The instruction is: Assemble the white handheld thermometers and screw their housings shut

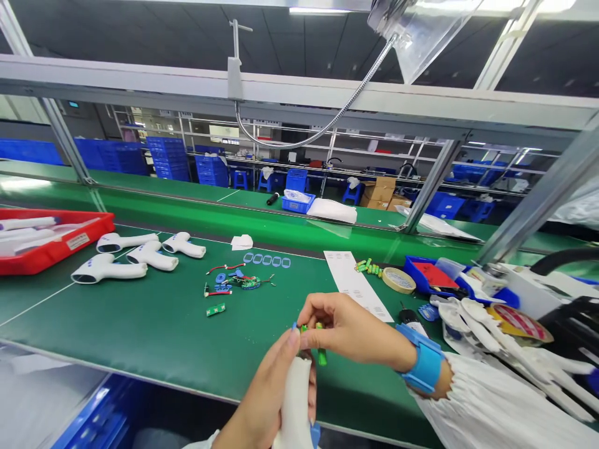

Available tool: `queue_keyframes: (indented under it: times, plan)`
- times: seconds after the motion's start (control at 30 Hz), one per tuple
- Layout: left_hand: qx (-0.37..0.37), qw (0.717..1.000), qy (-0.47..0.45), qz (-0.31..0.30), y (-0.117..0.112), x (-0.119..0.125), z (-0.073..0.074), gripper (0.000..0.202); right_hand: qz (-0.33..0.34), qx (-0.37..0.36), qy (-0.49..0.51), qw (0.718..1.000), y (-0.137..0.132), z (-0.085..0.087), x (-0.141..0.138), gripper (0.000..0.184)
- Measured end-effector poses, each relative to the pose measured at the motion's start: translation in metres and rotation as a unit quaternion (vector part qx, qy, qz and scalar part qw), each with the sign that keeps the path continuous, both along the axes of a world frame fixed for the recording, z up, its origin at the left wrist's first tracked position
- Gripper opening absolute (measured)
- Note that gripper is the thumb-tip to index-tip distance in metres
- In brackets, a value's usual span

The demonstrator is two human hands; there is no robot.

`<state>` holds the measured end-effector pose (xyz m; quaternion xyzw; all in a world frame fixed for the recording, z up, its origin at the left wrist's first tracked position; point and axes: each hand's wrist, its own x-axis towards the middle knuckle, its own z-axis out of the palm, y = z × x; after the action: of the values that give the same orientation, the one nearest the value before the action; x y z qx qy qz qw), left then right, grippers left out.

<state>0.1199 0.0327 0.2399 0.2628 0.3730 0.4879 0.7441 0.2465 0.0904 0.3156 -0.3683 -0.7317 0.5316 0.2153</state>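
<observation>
Head view: right fingers (322, 312) pinching battery (321, 357)

pistol-grip housing (294, 405): smooth white plastic | bench mat (140, 330): matt green

The person wears a pleated white sleeve (496, 405) with a wide blue wrist strap (420, 358) on the right arm, and a white sleeve (200, 443) on the left.

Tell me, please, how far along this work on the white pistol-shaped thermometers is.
Four white thermometers on the green mat look assembled. In hand: the left hand grips a white body while the right hand holds a green cylindrical cell. Left to do: loose green circuit boards with wires and blue rings.
</observation>
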Motion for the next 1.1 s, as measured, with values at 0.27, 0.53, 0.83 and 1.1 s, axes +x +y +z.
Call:
queue_keyframes:
  times: [0.27, 0.53, 0.83, 1.1]
  plan:
    - [0.026, 0.999, 0.001, -0.026, -0.001, 0.000, -0.006, 0.070, -0.019, 0.004, -0.099, 0.995, -0.011, 0.001, -0.005, 0.026]
    - [0.018, 0.995, -0.094, -0.017, -0.008, -0.003, -0.002, 0.066, -0.105, 0.086, 0.024, 0.990, -0.020, 0.006, -0.006, 0.017]
    - [-0.062, 0.995, -0.076, -0.012, -0.008, -0.002, 0.005, 0.069, -0.037, 0.208, 0.000, 0.977, -0.036, -0.010, -0.003, 0.006]
    - [0.000, 0.995, -0.104, -0.011, -0.010, -0.001, -0.002, 0.059, -0.115, 0.212, 0.084, 0.967, -0.041, -0.007, 0.001, 0.010]
